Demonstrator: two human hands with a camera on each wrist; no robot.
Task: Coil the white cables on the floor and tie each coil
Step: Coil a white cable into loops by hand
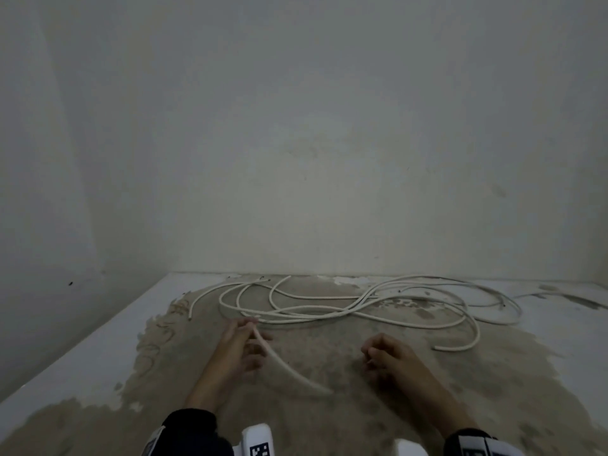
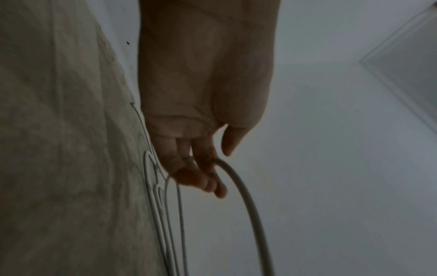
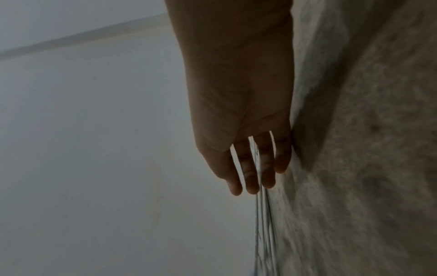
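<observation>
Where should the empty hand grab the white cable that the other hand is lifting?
Probably on the raised stretch of the white cable, just below the left hand, which holds it up. That part slopes clear of the floor, so fingers can wrap under it. The right hand is empty and could come in from the right, away from the loose tangle.

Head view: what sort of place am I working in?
Likely a bare, unfinished room corner: plain wall, patchy floor, loose white cables. Left hand holds one; right hand holds nothing.
</observation>
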